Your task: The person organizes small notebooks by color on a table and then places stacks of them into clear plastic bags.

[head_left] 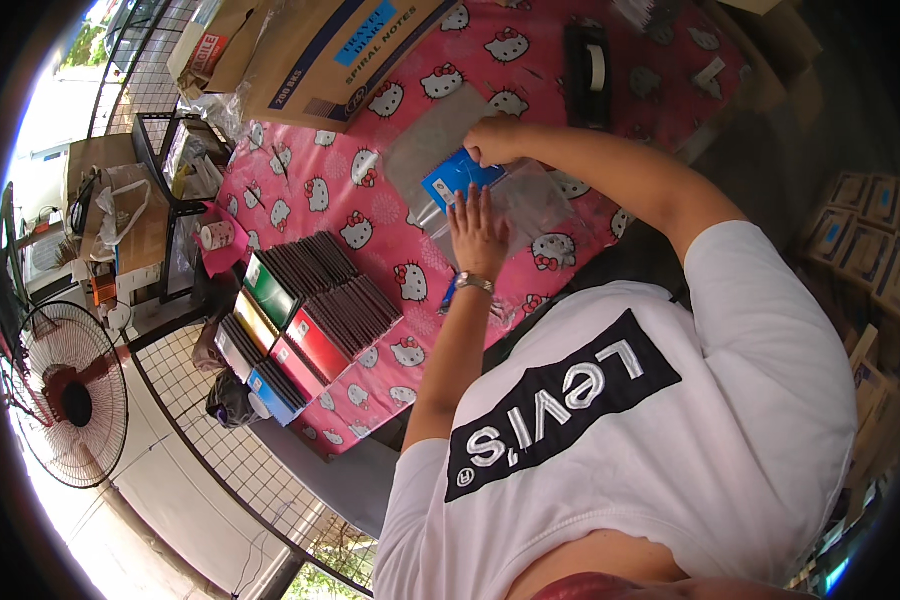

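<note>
The left hand (478, 232) lies flat on the clear bag (510, 200) and covers part of the blue notebook (457, 177) inside it. The right hand (495, 140) grips the bag's upper edge; its fingertips are curled out of sight. Whether the notebook sits fully inside the bag cannot be told. The person's torso hides the near edge of the tabletop (370, 210). The cardboard box (320, 55) is cut off by the top edge. Only the spines of the stacked notebooks (310, 310) show. The dispenser (587, 72) lies in shadow, its details unclear.
</note>
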`<state>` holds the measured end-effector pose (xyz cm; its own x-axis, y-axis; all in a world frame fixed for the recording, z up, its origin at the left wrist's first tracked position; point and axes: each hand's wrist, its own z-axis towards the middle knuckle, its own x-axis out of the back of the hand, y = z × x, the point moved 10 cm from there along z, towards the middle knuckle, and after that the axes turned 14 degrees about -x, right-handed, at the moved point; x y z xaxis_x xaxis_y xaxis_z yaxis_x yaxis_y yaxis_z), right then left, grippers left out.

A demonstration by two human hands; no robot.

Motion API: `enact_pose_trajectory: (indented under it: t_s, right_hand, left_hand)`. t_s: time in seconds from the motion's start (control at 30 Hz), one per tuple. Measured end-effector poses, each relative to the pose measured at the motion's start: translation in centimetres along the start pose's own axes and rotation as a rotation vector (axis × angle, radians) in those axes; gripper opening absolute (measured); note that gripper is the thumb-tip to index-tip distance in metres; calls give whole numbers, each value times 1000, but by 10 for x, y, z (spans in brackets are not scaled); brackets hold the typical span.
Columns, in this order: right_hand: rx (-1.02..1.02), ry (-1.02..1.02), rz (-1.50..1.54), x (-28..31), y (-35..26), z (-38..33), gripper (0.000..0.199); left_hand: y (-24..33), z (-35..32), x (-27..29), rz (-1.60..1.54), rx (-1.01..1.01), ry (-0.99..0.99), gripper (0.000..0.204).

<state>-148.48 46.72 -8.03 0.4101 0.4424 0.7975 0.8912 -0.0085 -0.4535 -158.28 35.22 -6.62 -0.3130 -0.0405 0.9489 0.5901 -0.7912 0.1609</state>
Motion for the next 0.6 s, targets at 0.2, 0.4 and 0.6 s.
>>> enact_pose_trajectory:
  t_s: [0.2,0.4,0.6]
  right_hand:
    - [-160,-64,59,-3,56,62,15]
    - [108,488,-289,8,2,91,29]
    - [227,454,-319,5,-13,93,16]
  left_hand:
    - [-9,2,-29,-34,212,-186,81]
    - [-13,0,-32,-7,214,-264,80]
    - [-16,-2,-32,11,214,-287,79]
